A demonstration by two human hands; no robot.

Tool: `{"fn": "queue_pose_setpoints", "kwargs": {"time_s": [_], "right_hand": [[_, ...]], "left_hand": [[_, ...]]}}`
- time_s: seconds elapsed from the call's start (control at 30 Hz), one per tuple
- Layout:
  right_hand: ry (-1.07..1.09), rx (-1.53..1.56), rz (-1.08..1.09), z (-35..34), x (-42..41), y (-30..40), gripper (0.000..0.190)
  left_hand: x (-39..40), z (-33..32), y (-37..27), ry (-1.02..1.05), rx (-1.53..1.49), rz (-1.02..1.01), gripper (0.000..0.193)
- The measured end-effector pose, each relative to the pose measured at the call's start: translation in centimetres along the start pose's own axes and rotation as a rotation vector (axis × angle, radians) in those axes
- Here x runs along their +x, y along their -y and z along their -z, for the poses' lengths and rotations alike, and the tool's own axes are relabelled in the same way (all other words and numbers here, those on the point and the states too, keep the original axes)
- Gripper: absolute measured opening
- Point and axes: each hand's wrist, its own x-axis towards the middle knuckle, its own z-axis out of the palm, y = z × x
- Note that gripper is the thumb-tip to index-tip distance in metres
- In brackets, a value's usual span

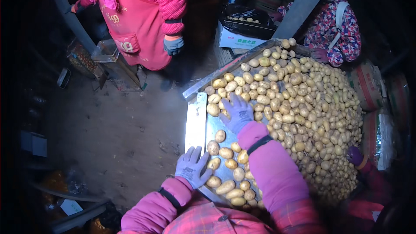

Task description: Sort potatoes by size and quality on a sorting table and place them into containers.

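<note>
My left hand (193, 168), in a light purple glove, rests near the lower end of a bright metal plate (196, 123) at the sorting table's left edge. Its fingers are spread and grip nothing. My right hand (239, 113), gloved the same way, reaches over the potatoes (263, 99) at the table's left part. Its fingers are apart and touch potatoes, with no potato visibly held. Between my hands, several larger potatoes (226, 152) lie loose on the bare metal surface (213, 126). A dense heap of smaller potatoes (331, 104) spreads to the right.
A raised rail (224, 70) borders the table's far left side. Across it stands a person in a pink apron (133, 22). A sleeve in patterned cloth (338, 35) and another person's purple-gloved hand (355, 156) are at the right. Behind the rail sits a potato carton (239, 37).
</note>
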Motion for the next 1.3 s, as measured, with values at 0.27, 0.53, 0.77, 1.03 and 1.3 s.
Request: {"fn": "queue_pose_setpoints", "kwargs": {"time_s": [0.27,0.53,0.77,1.03,1.3], "right_hand": [[0.271,0.048,0.152,0.9,3.5,-2.9,0.041],[0.216,-0.129,-0.058,-0.7,11.4,-6.2,0.034],[0.27,-0.304,-0.328,-2.7,12.0,-6.0,0.036],[0.404,0.204,0.011,3.0,6.7,-2.6,0.044],[0.198,-0.102,0.32,-3.3,5.3,2.2,0.038]], "left_hand": [[-0.4,0.2,0.4,-0.012,-0.02,0.014,0.058],[0.2,0.0,0.5,0.016,-0.066,0.016,0.06],[4.3,2.6,1.4,0.014,-0.371,0.08,0.043],[10.1,3.1,2.3,0.063,-1.982,0.948,0.053],[8.8,2.4,5.0,0.007,-2.371,1.026,0.022]]}}
